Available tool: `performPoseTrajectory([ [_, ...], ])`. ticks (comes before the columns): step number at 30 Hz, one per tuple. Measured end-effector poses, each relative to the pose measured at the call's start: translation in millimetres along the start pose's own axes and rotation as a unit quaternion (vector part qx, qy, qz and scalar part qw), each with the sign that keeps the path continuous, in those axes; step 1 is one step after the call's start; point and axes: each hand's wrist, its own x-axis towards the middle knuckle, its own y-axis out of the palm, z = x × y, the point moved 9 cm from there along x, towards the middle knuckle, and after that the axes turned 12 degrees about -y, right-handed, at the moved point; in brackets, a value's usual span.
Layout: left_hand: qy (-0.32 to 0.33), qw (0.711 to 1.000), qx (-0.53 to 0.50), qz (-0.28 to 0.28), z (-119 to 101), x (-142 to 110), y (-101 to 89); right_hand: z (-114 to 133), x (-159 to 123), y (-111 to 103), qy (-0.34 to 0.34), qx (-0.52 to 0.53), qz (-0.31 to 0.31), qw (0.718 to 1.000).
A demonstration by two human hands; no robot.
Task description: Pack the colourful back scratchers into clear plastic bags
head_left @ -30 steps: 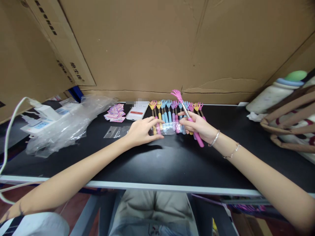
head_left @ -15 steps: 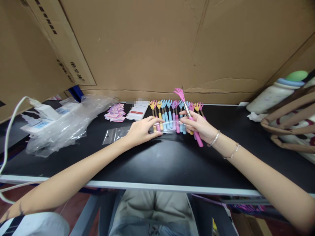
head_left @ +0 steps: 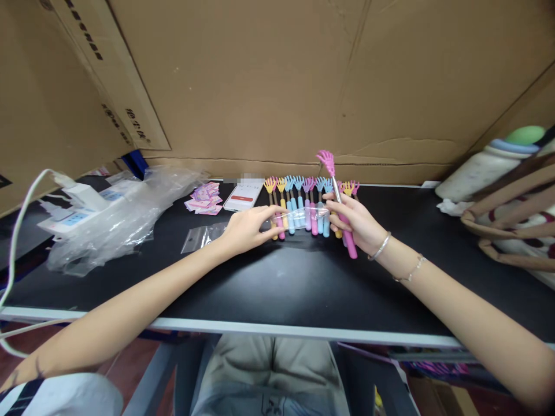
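My right hand (head_left: 353, 218) is closed around a pink back scratcher (head_left: 337, 188), its claw end up and its handle pointing down toward me. Between my two hands stretches a clear plastic bag (head_left: 299, 218). One end of that bag is pinched in the fingers of my left hand (head_left: 254, 228); the other end is at my right fingertips. Behind the bag lies a row of back scratchers (head_left: 291, 205) in yellow, pink, blue and purple, claws toward the cardboard. Part of the row is hidden by my right hand.
Left of the row are a phone (head_left: 243, 195), a pile of pink cards (head_left: 204, 198) and another clear bag (head_left: 197, 238). Farther left, plastic bags (head_left: 117, 225) lie by a power strip (head_left: 82, 211). A bottle (head_left: 481, 164) and a tote bag (head_left: 511, 214) stand at right. Cardboard walls the back.
The pink back scratcher has turned more upright, its claw end shifting right. My right hand has moved slightly right, and the bag between my hands is pulled a little higher on that side.
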Motion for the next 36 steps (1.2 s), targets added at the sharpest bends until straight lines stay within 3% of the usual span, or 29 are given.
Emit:
performPoseTrajectory([
  [5, -0.024, 1.000, -0.001, -0.003, 4, 2, -5.9, 3, 3, -2, -0.003, 0.014, 0.025, 1.000],
  [9, -0.024, 1.000, -0.001, 0.003, 4, 2, -4.0, -4, -3, 12, 0.038, 0.005, 0.081, 0.996],
  [12, -0.020, 1.000, -0.004, 0.008, 4, 1, -1.9, -6, -8, 24, 0.033, -0.005, 0.109, 0.993],
  [21, -0.008, 0.999, 0.034, 0.015, 1, 0, 2.3, -8, -10, 28, 0.006, -0.031, 0.088, 0.996],
  [29, 0.074, 0.996, 0.033, -0.022, -19, -6, -1.1, -17, -13, 33, 0.023, -0.016, 0.101, 0.995],
  [36, 0.077, 0.996, 0.041, -0.024, -18, -5, 1.7, -13, -14, 36, 0.009, -0.009, 0.106, 0.994],
])
